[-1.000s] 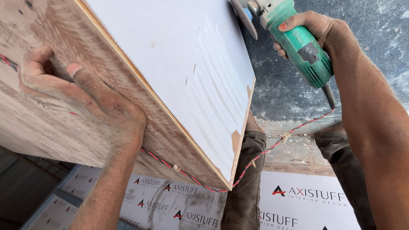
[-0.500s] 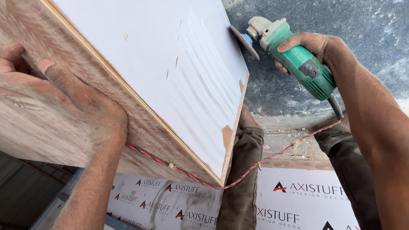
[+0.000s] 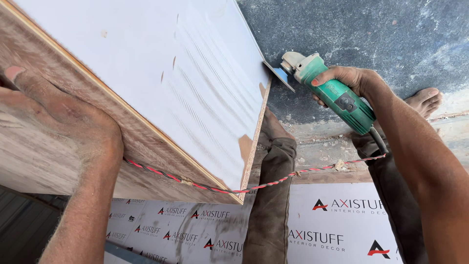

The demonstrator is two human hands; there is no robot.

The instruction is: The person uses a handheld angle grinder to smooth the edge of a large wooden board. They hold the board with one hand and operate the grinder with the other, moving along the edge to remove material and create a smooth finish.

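The right hand [image 3: 349, 80] was closed fully around the green body of the angle grinder [image 3: 337, 95], fingers wrapped over the top and thumb beneath. The left hand [image 3: 58, 122] lay flat and open, palm pressed on the wood-grain side of the laminated board [image 3: 146, 63], enclosing nothing.

The grinder appeared compact, rigid and moderately heavy, with a smooth plastic casing; the mid-body grip gave the firmest hold, well clear of the disc [image 3: 278, 76]. Its long axis ran from lower right to upper left, the cord end toward the wrist and the head toward the board. The disc met the board's far edge, near the corner of the white face.

The board appeared stiff, thick and heavy, with a slippery white laminate face and a raw chipboard edge [image 3: 254, 142] liable to chip. It sloped down toward the person's legs. A red twisted cord [image 3: 293, 174] ran beneath it, above the printed sheets [image 3: 337, 220] on the floor.
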